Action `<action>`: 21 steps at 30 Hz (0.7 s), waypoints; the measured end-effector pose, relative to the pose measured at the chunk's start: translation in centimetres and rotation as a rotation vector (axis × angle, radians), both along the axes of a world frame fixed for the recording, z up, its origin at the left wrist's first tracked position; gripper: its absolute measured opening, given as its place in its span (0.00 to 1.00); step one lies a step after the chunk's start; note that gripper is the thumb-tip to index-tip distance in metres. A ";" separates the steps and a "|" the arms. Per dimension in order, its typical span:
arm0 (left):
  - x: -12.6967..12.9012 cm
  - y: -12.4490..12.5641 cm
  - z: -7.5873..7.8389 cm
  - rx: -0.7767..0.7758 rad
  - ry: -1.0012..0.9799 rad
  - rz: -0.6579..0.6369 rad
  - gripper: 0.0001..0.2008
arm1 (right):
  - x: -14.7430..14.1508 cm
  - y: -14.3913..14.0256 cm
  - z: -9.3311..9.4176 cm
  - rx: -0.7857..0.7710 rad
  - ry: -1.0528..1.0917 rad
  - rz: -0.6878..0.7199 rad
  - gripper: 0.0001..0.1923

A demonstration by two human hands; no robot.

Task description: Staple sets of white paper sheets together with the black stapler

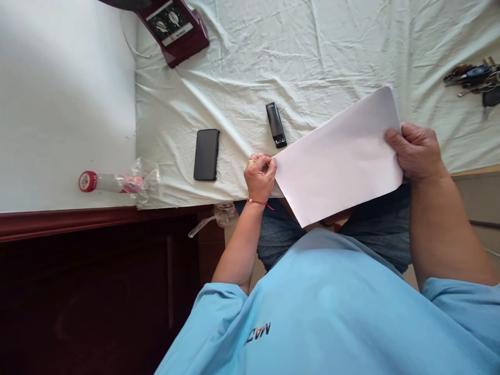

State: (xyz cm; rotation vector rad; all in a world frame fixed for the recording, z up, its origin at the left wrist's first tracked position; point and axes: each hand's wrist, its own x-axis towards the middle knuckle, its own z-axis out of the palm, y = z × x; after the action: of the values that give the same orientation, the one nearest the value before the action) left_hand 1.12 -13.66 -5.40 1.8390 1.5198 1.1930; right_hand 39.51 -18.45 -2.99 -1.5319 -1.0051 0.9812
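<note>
White sheets of paper [339, 161] are held between my two hands, tilted over the front edge of the table and my lap. My left hand [260, 174] pinches the left corner between thumb and fingers. At the right edge, my right hand [417, 151] grips the paper with the thumb on top and the fingers behind it. A black stapler [276, 125] lies on the cloth just beyond the paper's left corner. To the left of my left hand, a black smartphone [207, 154] rests on the cloth.
A pale wrinkled cloth [242, 78] covers the table. A dark red device with dials [175, 28] stands at the back left. A red-capped bottle [105, 182] and clear plastic wrap [148, 177] lie at the left. A bunch of keys [474, 78] sits at the far right.
</note>
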 end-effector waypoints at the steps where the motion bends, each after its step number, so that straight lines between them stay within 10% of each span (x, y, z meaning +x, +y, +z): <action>1: 0.0 0.0 0.0 -0.004 0.002 -0.011 0.12 | 0.0 0.0 0.0 0.004 -0.009 -0.001 0.34; 21: -1.2 4.5 0.6 -0.428 -0.116 -0.112 0.08 | -0.2 0.9 0.6 -0.150 0.118 -0.047 0.24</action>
State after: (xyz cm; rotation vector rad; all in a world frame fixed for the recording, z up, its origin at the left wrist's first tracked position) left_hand -0.12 -9.11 -4.80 1.5209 1.4517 0.8275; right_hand 39.35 -17.52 -2.36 -1.5930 -0.8237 1.1213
